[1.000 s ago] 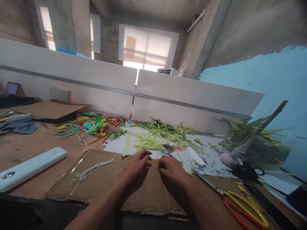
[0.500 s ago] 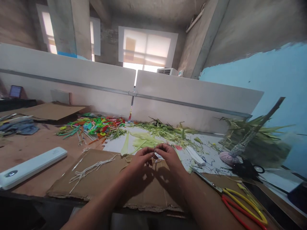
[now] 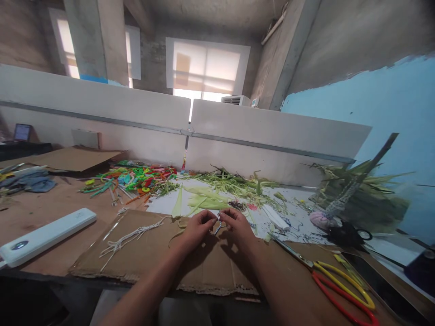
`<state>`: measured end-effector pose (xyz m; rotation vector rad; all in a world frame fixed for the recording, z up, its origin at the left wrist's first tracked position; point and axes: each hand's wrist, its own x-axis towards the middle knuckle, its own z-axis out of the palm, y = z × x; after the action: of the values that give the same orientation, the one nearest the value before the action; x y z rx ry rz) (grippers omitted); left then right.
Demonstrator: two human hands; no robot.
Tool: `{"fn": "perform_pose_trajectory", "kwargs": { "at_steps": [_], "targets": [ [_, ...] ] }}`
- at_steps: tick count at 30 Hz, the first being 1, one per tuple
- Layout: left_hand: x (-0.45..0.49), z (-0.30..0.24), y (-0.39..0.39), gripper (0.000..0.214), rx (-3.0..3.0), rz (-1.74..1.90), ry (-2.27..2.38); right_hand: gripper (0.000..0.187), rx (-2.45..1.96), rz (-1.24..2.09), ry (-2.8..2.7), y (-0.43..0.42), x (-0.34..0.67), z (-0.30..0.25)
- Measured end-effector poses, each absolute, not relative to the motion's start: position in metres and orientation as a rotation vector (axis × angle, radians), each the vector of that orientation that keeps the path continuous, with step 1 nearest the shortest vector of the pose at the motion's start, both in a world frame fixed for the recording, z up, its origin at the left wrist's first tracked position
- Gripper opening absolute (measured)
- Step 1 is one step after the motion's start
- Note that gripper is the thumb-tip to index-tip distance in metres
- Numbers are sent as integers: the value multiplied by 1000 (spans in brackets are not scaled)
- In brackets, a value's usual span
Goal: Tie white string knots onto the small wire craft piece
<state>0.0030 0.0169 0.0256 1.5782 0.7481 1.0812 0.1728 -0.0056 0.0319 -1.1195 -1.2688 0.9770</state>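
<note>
My left hand [image 3: 199,226] and my right hand [image 3: 237,222] meet over the front of a cardboard sheet [image 3: 152,258]. Both are closed in a pinch on a thin black-and-white twisted cord [image 3: 218,229], which hangs in a small loop between them. The cord's ends are hidden by my fingertips. Left of my hands, a bundle of white strings [image 3: 136,236] lies on the cardboard. Just beyond my fingers are pale green corn husks [image 3: 207,198] on white paper [image 3: 171,204].
Scissors [image 3: 326,271] with red and yellow handles lie at the right. A white oblong device [image 3: 50,236] sits at the left. Colourful pipe cleaners [image 3: 136,177] are heaped behind. At far right stands a wrapped stick [image 3: 360,176] with a pink base.
My fingertips have shifted slightly, and the cord's loop now shows below them. Dark red bits behind my right hand have come into view. The camera view has moved a little.
</note>
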Motion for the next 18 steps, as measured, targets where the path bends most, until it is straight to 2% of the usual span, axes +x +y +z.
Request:
{"fn": "perform_pose_trajectory", "kwargs": {
  "at_steps": [18],
  "targets": [
    [3,14,23,33,1688,1162,794,31,-1143,965,-1268,-3,177,29]
  ]
}}
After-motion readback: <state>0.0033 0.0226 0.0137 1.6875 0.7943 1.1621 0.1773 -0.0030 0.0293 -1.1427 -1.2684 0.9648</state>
